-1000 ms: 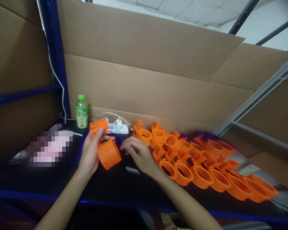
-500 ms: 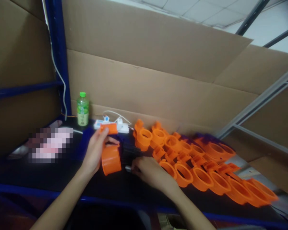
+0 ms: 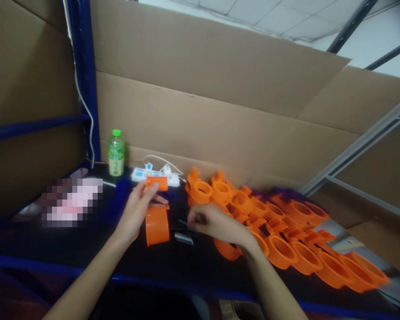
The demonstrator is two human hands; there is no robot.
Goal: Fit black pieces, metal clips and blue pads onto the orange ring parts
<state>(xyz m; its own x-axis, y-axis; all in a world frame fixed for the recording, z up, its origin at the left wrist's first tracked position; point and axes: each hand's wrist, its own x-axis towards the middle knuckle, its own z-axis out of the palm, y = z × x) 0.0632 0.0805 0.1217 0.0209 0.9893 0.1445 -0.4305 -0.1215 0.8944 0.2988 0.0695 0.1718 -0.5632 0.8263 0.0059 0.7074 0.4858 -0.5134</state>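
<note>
My left hand is closed around an orange plastic part with a wide ring below and a small channel-shaped piece on top. The thumb presses on that upper piece. Right of it, my right hand is curled with the fingers pinched. A thin greyish tip shows at its fingers, too blurred to name. Just below lies a small silver object on the black tabletop. Dark items behind the fingers are hard to make out.
Several matching orange ring parts stand in rows on the right. At the back are a white power strip with plugs and a green-capped bottle. A blurred-out pinkish patch lies left. Cardboard walls the back.
My right hand has lifted up and right from the silver object, which now shows more fully. My left hand has shifted slightly right with the orange part, turning it a little.
</note>
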